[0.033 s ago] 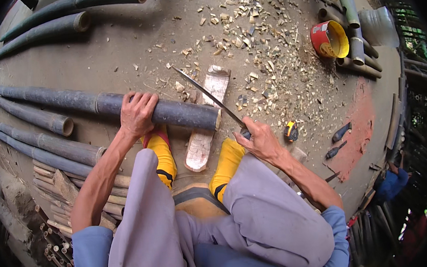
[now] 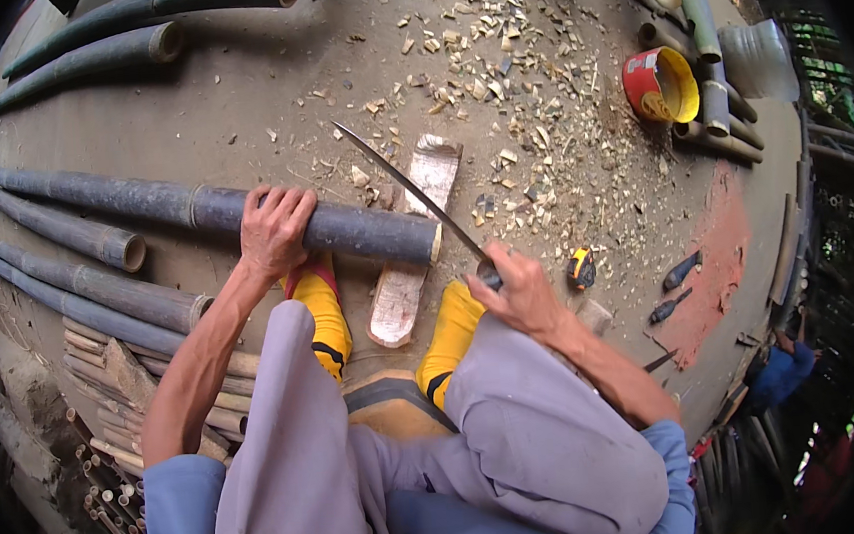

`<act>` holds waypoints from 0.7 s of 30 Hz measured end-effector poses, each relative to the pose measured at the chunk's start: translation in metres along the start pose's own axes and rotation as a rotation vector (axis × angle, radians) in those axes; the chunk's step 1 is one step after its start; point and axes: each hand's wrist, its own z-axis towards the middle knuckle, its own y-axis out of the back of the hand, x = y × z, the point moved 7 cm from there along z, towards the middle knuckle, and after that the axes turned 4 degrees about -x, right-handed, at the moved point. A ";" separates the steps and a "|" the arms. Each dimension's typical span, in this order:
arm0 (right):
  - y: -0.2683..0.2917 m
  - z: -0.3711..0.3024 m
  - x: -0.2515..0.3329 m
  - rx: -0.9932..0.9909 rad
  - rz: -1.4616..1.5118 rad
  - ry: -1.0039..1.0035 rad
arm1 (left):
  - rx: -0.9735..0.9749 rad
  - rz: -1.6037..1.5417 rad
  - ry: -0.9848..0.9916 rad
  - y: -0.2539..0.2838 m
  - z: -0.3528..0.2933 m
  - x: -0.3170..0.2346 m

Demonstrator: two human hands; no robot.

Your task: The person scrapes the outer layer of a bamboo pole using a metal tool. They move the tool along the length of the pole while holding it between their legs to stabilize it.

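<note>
My left hand (image 2: 279, 228) is wrapped over a thick dark bamboo pole (image 2: 369, 233) from above, well back from its pale cut end. That end rests across a worn wooden block (image 2: 397, 307) lying on the ground between my feet. In my right hand (image 2: 522, 295) is the handle of a long, narrow-bladed machete (image 2: 411, 186). Its blade slants up and to the left, passing over the block's far part, just beyond the pole's cut end. Whether the blade touches the block I cannot tell.
Bamboo chips (image 2: 528, 149) litter the ground ahead. To the right are a tape measure (image 2: 581, 267), dark-handled tools (image 2: 671, 305) and a red and yellow bucket (image 2: 662, 86) beside bamboo pieces. More poles (image 2: 98, 293) lie on the left. A person in blue (image 2: 784, 371) is at the far right.
My right hand has dipped slightly toward me, and the machete's tip has swung a little up and left. My left hand and the bamboo pole stay put.
</note>
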 end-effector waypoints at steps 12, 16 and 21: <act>0.004 -0.009 0.011 -0.041 -0.014 0.035 | -0.125 0.037 0.016 0.003 -0.004 -0.005; -0.026 -0.002 -0.063 0.236 -0.089 -0.162 | -0.007 0.032 0.017 -0.004 0.003 -0.003; 0.014 -0.003 0.022 -0.090 0.079 0.077 | 0.676 -0.145 0.106 -0.017 0.027 -0.005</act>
